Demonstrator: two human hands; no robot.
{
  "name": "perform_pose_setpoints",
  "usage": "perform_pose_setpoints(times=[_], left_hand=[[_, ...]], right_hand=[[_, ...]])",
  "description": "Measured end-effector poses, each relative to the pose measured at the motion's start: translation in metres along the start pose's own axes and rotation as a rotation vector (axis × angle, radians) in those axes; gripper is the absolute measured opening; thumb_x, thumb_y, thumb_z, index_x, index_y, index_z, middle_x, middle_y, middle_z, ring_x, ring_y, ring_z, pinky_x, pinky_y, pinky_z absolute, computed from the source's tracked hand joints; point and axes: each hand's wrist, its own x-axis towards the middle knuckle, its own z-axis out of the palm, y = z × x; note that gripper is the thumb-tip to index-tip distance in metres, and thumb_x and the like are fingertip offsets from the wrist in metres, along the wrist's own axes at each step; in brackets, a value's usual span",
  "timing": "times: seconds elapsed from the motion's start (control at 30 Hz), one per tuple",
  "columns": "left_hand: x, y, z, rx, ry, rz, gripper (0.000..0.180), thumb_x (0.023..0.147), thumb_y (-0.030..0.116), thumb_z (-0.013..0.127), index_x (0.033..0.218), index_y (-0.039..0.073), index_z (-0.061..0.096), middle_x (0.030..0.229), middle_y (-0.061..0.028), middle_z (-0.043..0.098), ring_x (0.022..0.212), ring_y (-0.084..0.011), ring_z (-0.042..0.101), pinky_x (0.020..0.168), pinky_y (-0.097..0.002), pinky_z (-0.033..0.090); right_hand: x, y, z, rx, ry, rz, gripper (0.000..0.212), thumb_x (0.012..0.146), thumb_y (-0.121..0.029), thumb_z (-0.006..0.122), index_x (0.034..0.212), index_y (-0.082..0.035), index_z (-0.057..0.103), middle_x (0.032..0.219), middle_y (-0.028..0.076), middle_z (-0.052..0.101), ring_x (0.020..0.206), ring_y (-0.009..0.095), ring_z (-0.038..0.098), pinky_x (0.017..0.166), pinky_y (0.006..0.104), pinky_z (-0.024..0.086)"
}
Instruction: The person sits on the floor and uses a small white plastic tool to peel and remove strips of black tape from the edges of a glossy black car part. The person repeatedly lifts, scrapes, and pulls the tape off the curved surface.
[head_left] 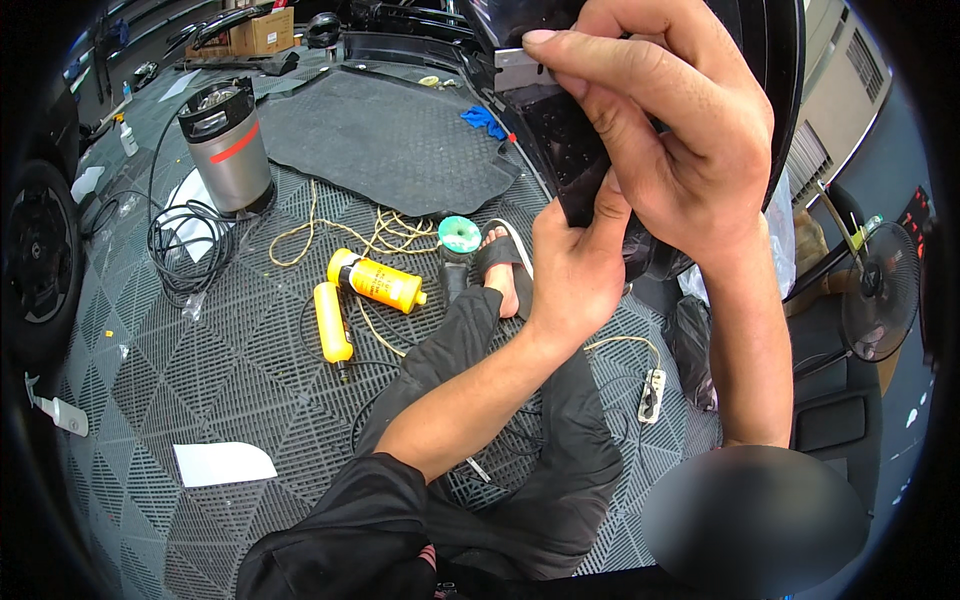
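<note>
bright even daylight | soft shadows | fisheye bending, dark rim | sharp focus

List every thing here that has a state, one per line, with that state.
left hand: gripping the black panel's lower edge
right hand: pinching the panel's upper part
black panel: held up, off the floor
yellow bottles: two, lying on their sides
grey canister: standing upright
black cable: coiled on the floor
white power strip: lying flat
</note>
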Motion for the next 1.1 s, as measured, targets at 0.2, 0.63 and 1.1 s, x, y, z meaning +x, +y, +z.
perform_pose_setpoints(times=[0.2,0.63,1.1], left_hand=[[-0.001,0.001,-0.003,0.063,-0.004,-0.012,0.038,0.111,0.027,0.051,0.125,-0.006,0.066,0.112,-0.0073,0.072,0.102,-0.011,0.062,0.088,-0.0271,0.05],[-0.002,0.0,-0.003,0.068,-0.01,-0.021,0.037,0.111,0.027,0.053,0.121,-0.006,0.067,0.104,-0.0051,0.072,0.096,-0.0092,0.06,0.082,-0.0265,0.05],[-0.001,-0.003,-0.004,0.057,-0.023,-0.052,0.04,0.11,0.03,0.054,0.125,-0.005,0.066,0.11,-0.0066,0.073,0.1,-0.0102,0.06,0.086,-0.0272,0.05]], right_hand=[[0.001,0.005,-0.001,-0.016,-0.003,-0.113,0.022,0.076,0.008,0.076,0.096,-0.002,0.078,0.088,0.01,0.066,0.072,0.018,0.065,0.059,0.0263,0.051],[-0.005,0.009,0.008,0.072,0.042,-0.053,0.022,0.077,0.01,0.074,0.095,-0.001,0.077,0.087,0.011,0.067,0.073,0.02,0.066,0.061,0.0274,0.053],[-0.004,0.003,0.002,0.058,0.0,-0.004,0.023,0.075,0.01,0.074,0.095,-0.001,0.076,0.088,0.012,0.067,0.074,0.022,0.067,0.062,0.0286,0.053]])
